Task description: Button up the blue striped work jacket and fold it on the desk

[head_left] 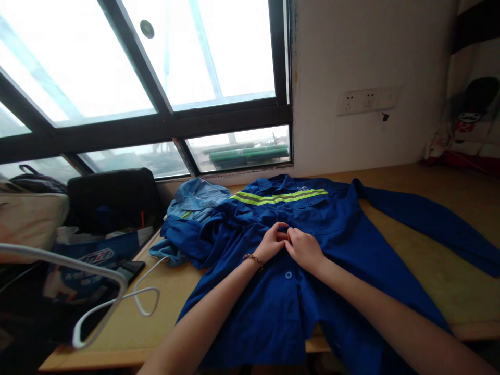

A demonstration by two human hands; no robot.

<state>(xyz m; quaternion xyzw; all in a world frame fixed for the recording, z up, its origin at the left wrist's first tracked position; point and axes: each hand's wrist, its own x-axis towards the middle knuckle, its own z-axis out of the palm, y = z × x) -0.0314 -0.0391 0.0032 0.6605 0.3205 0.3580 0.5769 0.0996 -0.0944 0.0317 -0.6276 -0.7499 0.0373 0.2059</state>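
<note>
A dark blue work jacket [336, 245] with a yellow-green reflective stripe [279, 196] lies spread front-up on the wooden table [461, 281]. My left hand [271, 241], with a bead bracelet on the wrist, pinches the front placket at mid-chest. Right beside it, touching it, my right hand [303, 248] is closed on the same placket edge. A blue button [288, 274] shows just below the hands. One sleeve [429, 219] stretches out to the right.
A heap of lighter blue clothes [191, 219] lies left of the jacket. A white plastic hanger [109, 291] sits at the table's left front. A black bag [113, 200] and other bags stand at the left by the window. A wall socket [367, 100] is above.
</note>
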